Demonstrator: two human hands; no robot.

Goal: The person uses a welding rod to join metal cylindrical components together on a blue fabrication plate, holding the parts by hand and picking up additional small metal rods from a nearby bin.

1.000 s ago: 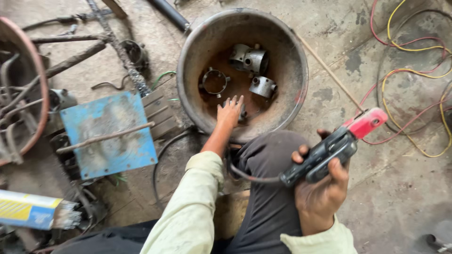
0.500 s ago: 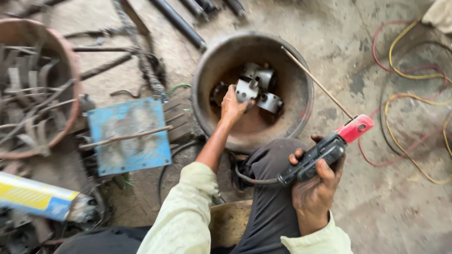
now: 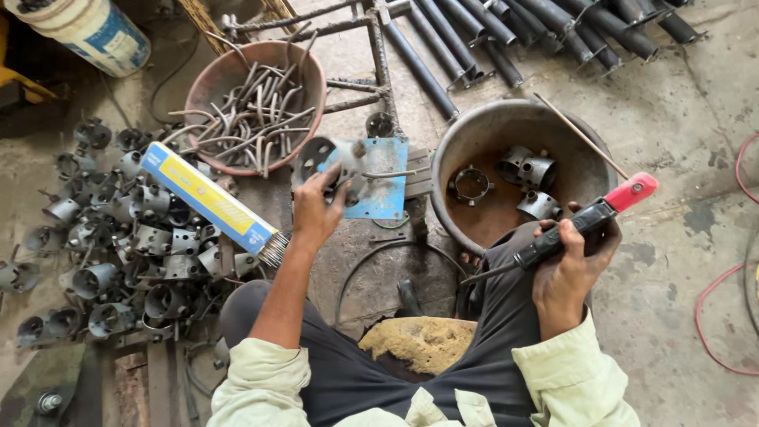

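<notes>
Fingers of the left hand (image 3: pixel 316 209) are curled around a grey metal ring part (image 3: pixel 322 160), holding it at the left edge of a blue plate (image 3: pixel 379 178) that lies on the floor between two pans. The right hand (image 3: pixel 571 265) is closed in a fist around a black electrode holder (image 3: pixel 581 225) with a red tip, held above the person's dark-trousered knee; a thin rod runs on up and to the left from the red end, across the rim of the grey pan (image 3: pixel 462 146). That pan holds three or four more ring parts (image 3: pixel 528 168) on its rusty bottom. Beyond the blue plate stands a reddish pan (image 3: pixel 304 71) filled with bent steel rods. A blue and yellow box of electrodes (image 3: pixel 209 198) lies aslant just left of the left hand, its open end showing the rod tips. Left of the box a large heap of like ring parts (image 3: pixel 118 237) covers the floor. Dark pipes (image 3: pixel 506 35) lie in a row at the top, a white bucket (image 3: pixel 83 28) stands at the top left, and a red cable (image 3: pixel 715 316) curves over the concrete on the right.
</notes>
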